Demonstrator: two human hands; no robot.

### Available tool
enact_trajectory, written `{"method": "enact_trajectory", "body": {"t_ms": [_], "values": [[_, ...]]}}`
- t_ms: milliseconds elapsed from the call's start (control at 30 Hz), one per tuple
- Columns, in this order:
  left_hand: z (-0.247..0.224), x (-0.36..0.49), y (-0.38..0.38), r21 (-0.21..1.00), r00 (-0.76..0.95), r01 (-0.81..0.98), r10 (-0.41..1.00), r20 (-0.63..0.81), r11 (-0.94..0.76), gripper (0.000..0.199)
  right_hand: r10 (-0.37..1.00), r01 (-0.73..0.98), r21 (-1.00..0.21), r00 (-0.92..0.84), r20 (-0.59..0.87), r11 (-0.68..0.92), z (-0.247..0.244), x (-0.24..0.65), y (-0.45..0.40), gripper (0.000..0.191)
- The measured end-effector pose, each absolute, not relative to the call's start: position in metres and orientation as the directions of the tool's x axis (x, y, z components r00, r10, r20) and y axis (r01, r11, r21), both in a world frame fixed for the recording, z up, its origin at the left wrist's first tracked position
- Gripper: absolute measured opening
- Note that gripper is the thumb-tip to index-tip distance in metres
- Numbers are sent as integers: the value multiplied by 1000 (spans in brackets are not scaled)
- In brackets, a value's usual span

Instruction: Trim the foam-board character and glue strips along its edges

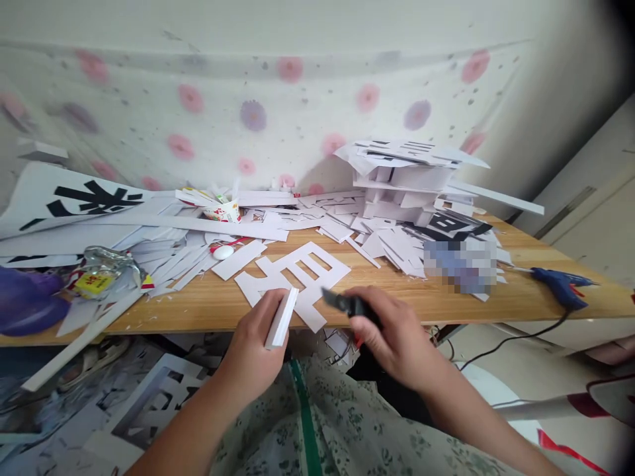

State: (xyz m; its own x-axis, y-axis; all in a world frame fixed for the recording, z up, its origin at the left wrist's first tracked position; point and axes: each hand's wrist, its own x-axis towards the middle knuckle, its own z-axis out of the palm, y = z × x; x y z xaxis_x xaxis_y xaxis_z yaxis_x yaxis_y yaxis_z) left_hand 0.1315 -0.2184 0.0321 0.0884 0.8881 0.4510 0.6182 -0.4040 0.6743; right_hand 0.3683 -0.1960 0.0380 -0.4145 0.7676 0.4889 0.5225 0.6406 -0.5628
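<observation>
My left hand is closed around a short stack of white foam board strips, held upright at the table's front edge. In my right hand is a black utility knife, its dark blade pointing left towards the strips but apart from them. Just beyond both hands a white cut-out character with rectangular openings lies flat on the wooden table. My left hand hides part of its near left side.
White offcuts and stacked white box letters fill the back right. A blue glue gun with a cord lies at the right. Paper strips, a cup and a purple object are on the left. Scraps cover the floor below.
</observation>
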Motion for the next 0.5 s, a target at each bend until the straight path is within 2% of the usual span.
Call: {"method": "enact_trajectory", "body": {"t_ms": [100, 267, 500], "values": [[28, 131, -217, 577, 119, 696, 860, 496, -429, 19, 728, 490, -541, -508, 461, 684, 55, 345, -214, 43], [26, 132, -216, 520, 178, 716, 843, 508, -465, 17, 715, 505, -512, -563, 414, 695, 59, 337, -217, 57], [28, 130, -217, 423, 240, 756, 813, 530, -499, 23, 690, 524, -451, -581, 432, 723, 60, 339, -217, 54]]}}
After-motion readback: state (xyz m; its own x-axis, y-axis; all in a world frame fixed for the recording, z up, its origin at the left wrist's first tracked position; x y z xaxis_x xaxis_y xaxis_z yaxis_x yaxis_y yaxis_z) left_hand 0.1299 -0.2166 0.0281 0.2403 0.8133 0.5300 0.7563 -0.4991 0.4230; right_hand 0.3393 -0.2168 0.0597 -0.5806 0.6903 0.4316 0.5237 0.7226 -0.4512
